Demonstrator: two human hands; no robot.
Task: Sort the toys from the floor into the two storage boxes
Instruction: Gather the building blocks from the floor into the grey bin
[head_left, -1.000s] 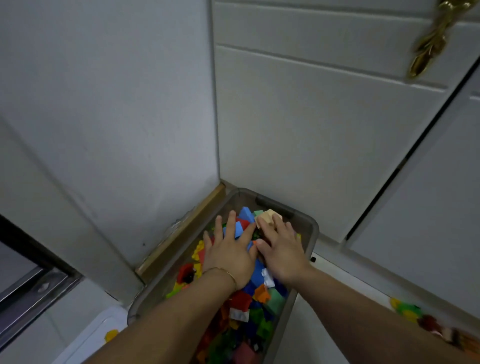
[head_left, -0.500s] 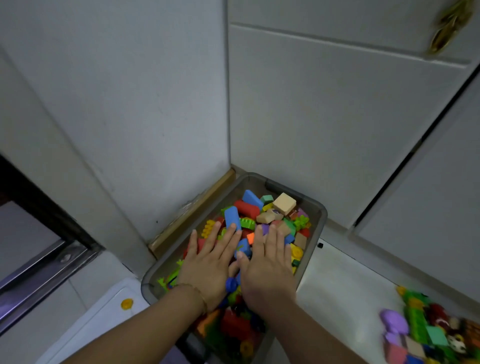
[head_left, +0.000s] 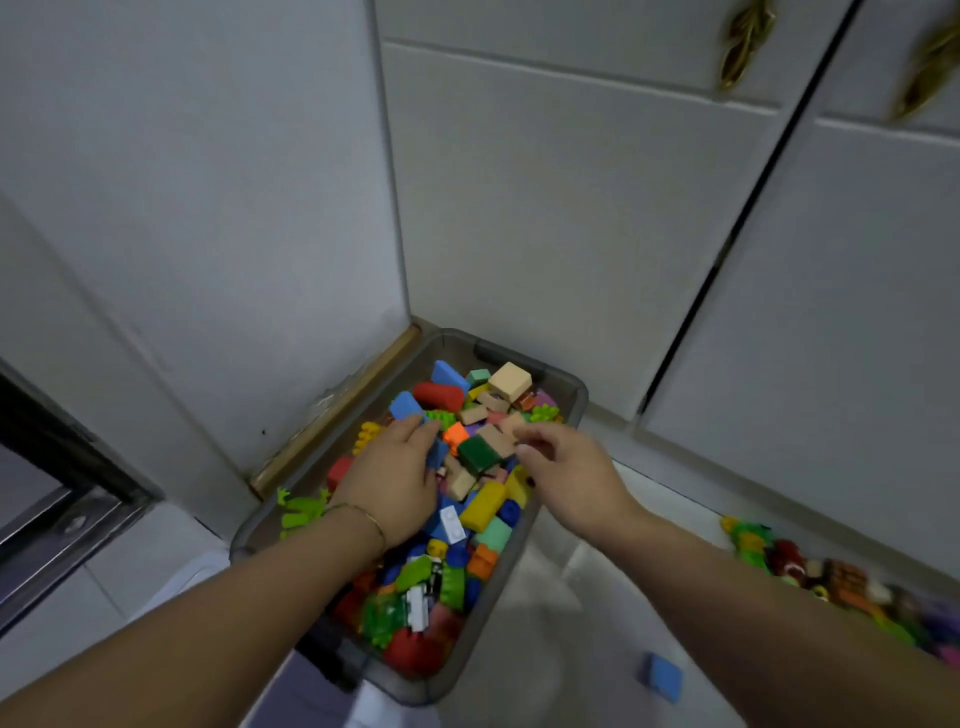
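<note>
Done: storage box (head_left: 574, 410) heaped with blocks
Left: toy pile (head_left: 841, 582), blue block (head_left: 661, 676) on floor
Left hand (head_left: 392, 480): flat, grip empty
Right hand (head_left: 574, 475): curled, contents unclear

Both bare forearms reaching forward from the bottom corners, converging. Left hand (head_left: 392, 478) palm down, fingers curled downward, a thin bracelet (head_left: 363, 517) at the wrist. Right hand (head_left: 563, 467) slightly raised, palm turned inward, fingers loosely bent with thumb and forefinger close together; whether anything is pinched between them cannot be told. Hands near each other, not touching.
</note>
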